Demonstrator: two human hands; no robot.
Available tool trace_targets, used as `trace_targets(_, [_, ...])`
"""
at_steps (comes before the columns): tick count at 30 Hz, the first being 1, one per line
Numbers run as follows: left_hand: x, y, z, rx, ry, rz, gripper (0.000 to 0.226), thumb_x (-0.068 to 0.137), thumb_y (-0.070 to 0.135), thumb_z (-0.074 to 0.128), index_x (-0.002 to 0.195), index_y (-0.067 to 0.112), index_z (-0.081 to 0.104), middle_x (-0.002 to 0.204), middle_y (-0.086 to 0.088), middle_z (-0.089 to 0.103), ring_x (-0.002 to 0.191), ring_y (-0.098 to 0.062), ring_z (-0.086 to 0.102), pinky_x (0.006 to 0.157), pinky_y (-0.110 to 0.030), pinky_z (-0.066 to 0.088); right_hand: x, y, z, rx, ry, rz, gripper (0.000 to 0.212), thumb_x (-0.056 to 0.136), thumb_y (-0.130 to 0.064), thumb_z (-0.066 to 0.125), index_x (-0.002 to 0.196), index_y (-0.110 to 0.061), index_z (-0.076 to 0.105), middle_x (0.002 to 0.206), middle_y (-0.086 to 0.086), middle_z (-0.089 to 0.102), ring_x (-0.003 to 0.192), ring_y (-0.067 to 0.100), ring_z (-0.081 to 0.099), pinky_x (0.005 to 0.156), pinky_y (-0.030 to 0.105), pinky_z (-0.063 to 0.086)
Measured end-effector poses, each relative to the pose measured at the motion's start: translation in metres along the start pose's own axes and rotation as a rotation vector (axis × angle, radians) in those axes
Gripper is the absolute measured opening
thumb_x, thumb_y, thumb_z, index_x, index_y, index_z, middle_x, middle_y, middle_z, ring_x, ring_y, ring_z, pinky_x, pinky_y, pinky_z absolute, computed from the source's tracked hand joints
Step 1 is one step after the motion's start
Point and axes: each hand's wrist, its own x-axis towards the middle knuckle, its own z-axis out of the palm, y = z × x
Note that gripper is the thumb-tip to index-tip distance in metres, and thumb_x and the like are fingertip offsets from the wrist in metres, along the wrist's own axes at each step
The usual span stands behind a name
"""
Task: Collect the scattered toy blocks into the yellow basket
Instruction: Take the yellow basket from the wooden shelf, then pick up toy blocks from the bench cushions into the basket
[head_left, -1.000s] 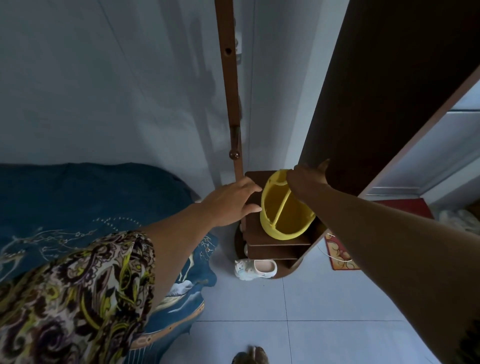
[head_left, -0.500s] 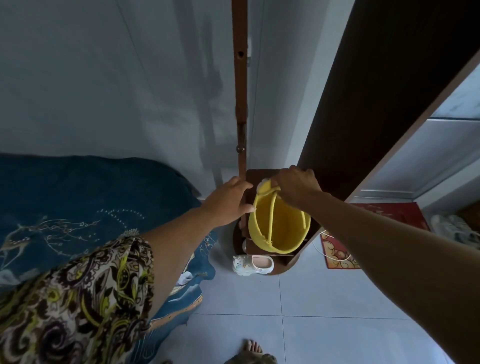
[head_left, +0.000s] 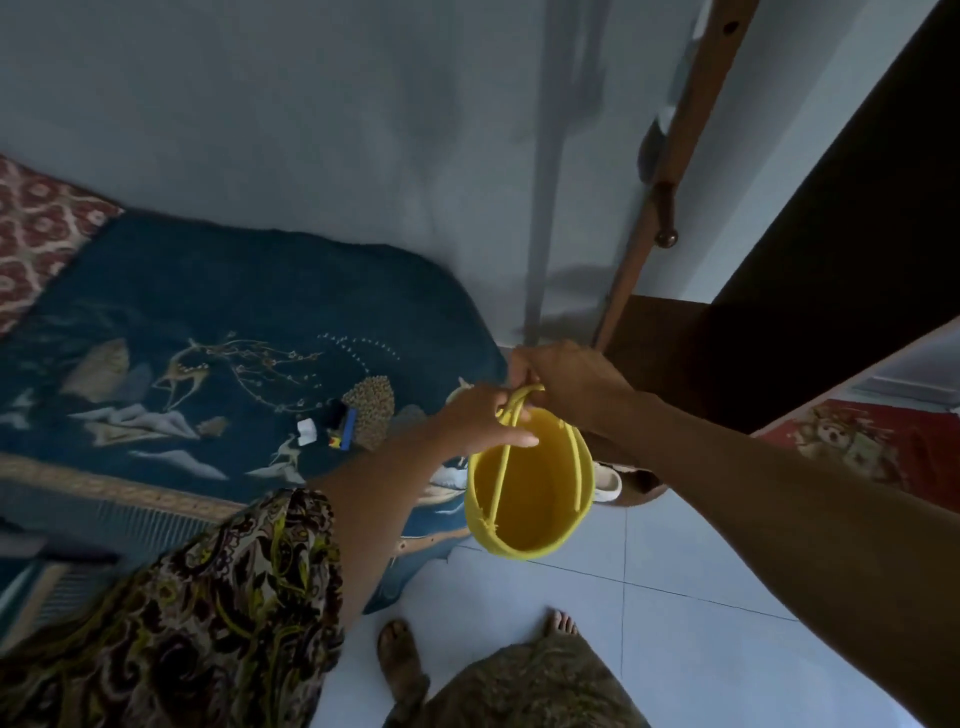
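Observation:
The yellow basket (head_left: 530, 525) hangs empty in the air over the floor beside the bed. My right hand (head_left: 571, 384) grips its two thin handles at the top. My left hand (head_left: 480, 421) is at the same handles, with fingers hooked on one strap and one finger lying straight over the rim. A few toy blocks lie on the blue bedspread left of my hands: a white block (head_left: 306, 431), a blue block (head_left: 349, 427) and a small yellow-and-red block (head_left: 335, 442).
The bed with the blue patterned bedspread (head_left: 208, 332) fills the left. A dark wooden shelf (head_left: 660, 338) and a wooden coat pole (head_left: 670, 171) stand behind the basket. A white shoe (head_left: 608, 480) lies on the tiled floor (head_left: 675, 623). My bare feet (head_left: 397, 654) are below.
My right hand has lifted the basket off the dark shelf and carried it left and toward me. My left hand has closed in on the handles. The view has turned left over the bed.

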Motion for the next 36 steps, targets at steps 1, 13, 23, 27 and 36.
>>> trace_targets(1, [-0.007, -0.011, -0.004, -0.024, 0.018, -0.006, 0.029, 0.083, 0.029, 0.073, 0.106, 0.011, 0.069, 0.108, -0.003, 0.070, 0.099, -0.018, 0.065, 0.081, -0.024, 0.049, 0.007, -0.013, 0.004, -0.005, -0.014, -0.013, 0.016, 0.086, -0.021, 0.066, 0.097, -0.029, 0.058, 0.101, 0.002, 0.067, 0.094, 0.025, 0.064, 0.078, 0.036, 0.053])
trace_targets(13, [-0.095, -0.166, -0.109, -0.103, 0.063, -0.123, 0.016, 0.088, 0.023, 0.063, 0.079, 0.013, 0.071, 0.073, -0.001, 0.069, 0.062, -0.010, 0.055, 0.060, -0.024, 0.039, 0.088, -0.156, 0.092, -0.115, -0.125, -0.056, 0.023, 0.093, -0.036, 0.055, 0.114, -0.029, 0.063, 0.123, 0.000, 0.064, 0.114, 0.025, 0.059, 0.093, 0.040, 0.051])
trace_targets(23, [-0.131, -0.272, -0.166, -0.021, 0.678, -0.287, 0.041, 0.079, 0.058, 0.065, 0.065, 0.023, 0.051, 0.056, 0.009, 0.049, 0.056, -0.009, 0.048, 0.056, -0.025, 0.038, 0.145, -0.237, 0.143, 0.011, -0.194, 0.017, 0.040, 0.088, -0.025, 0.061, 0.127, -0.023, 0.051, 0.136, 0.005, 0.054, 0.124, 0.028, 0.053, 0.100, 0.043, 0.047])
trace_targets(27, [-0.133, -0.301, -0.191, 0.032, 0.841, -0.337, 0.052, 0.080, 0.071, 0.047, 0.057, 0.024, 0.043, 0.052, 0.010, 0.047, 0.057, -0.013, 0.050, 0.081, -0.041, 0.045, 0.166, -0.249, 0.159, -0.035, -0.291, 0.022, 0.050, 0.091, -0.028, 0.061, 0.136, -0.018, 0.044, 0.141, 0.007, 0.048, 0.130, 0.029, 0.048, 0.106, 0.041, 0.042])
trace_targets(36, [-0.114, -0.366, -0.239, 0.185, 0.917, -0.388, 0.054, 0.085, 0.060, 0.055, 0.054, 0.022, 0.033, 0.050, 0.008, 0.039, 0.056, -0.018, 0.046, 0.075, -0.044, 0.039, 0.238, -0.265, 0.186, -0.053, -0.350, -0.043, 0.046, 0.089, -0.020, 0.060, 0.133, -0.018, 0.049, 0.136, 0.008, 0.053, 0.122, 0.031, 0.053, 0.100, 0.039, 0.045])
